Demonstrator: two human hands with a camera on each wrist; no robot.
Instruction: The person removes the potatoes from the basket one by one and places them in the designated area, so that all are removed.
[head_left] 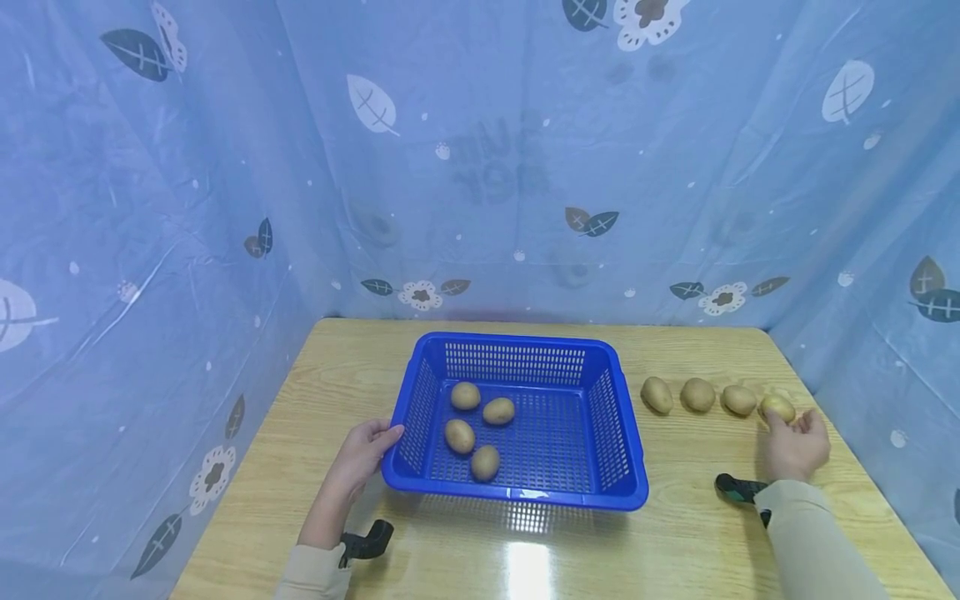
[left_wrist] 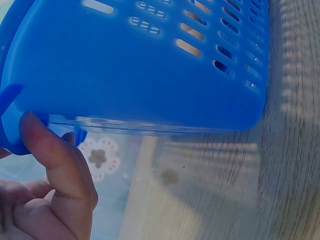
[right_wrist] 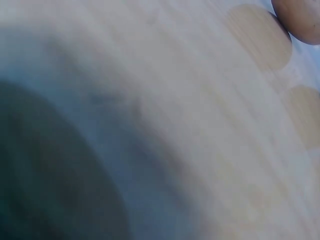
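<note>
My left hand (head_left: 367, 450) grips the left rim of a blue plastic basket (head_left: 517, 492), thumb over the edge. In the left wrist view the fingers (left_wrist: 60, 160) bend at the basket's corner, beside its slotted wall (left_wrist: 125, 75). Several potatoes lie at the left inside the basket, one potato (head_left: 485, 462) nearest its front wall. On the right, my right hand (head_left: 797, 450) holds the rightmost potato (head_left: 777, 407) of a row, its thumb against the near side. The right wrist view is mostly blurred and shows only a brown potato edge (right_wrist: 302, 20).
Left of the held one, a potato (head_left: 739, 400), another potato (head_left: 698, 395) and an oval potato (head_left: 657, 395) stand in line right of the basket. The wooden table (head_left: 450, 550) meets a blue patterned curtain (head_left: 480, 233) behind and at both sides.
</note>
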